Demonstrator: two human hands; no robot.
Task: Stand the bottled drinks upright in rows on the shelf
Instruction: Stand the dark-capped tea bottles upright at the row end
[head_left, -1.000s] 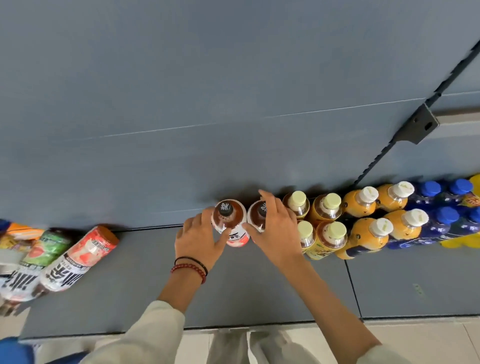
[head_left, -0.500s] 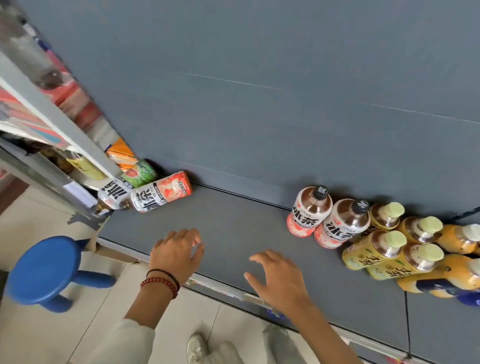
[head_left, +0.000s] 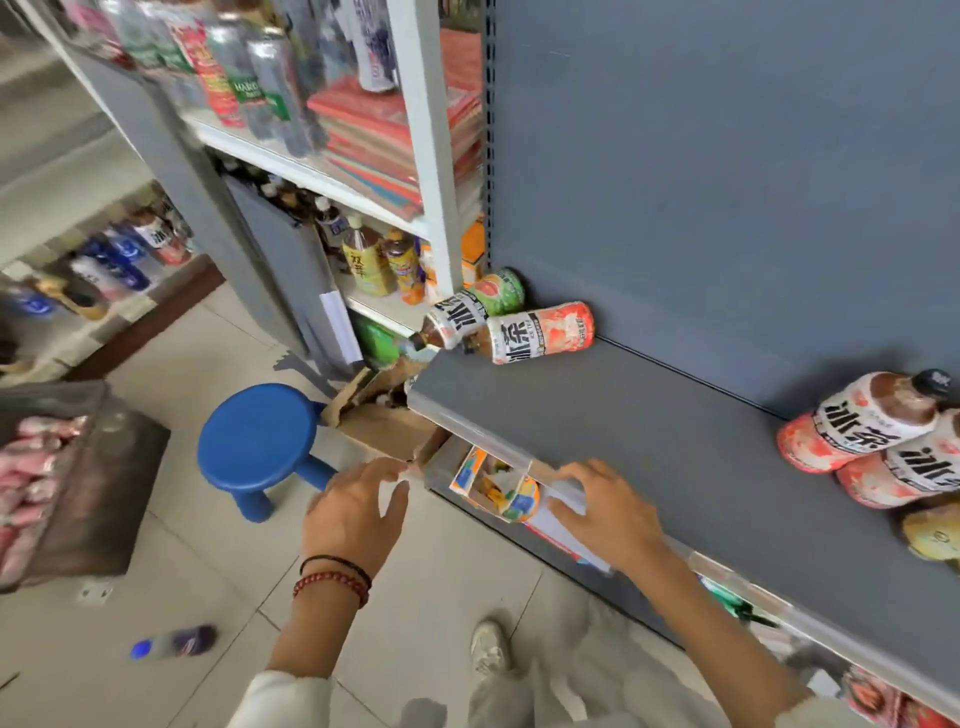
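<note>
Two iced-tea bottles lie on their sides at the left end of the grey shelf (head_left: 623, 431): one with a peach label (head_left: 535, 332) and behind it one with a green label (head_left: 478, 306). Two peach-label tea bottles (head_left: 862, 421) stand at the shelf's right end, a yellow bottle (head_left: 930, 535) partly cut off below them. My left hand (head_left: 358, 509), with cord bracelets at the wrist, hovers in front of the shelf edge, fingers spread and empty. My right hand (head_left: 608, 509) hangs over the front edge, fingers relaxed, holding nothing.
A blue stool (head_left: 260, 436) stands on the tiled floor left of the shelf, with an open cardboard box (head_left: 384, 421) beside it. A small bottle (head_left: 171, 642) lies on the floor. A neighbouring rack (head_left: 363, 182) holds more drinks. My shoe (head_left: 488, 649) is below.
Both hands have let go of the two upright tea bottles and pulled back to the shelf's front edge. My view has swung left, bringing the lying bottles and stool closer.
</note>
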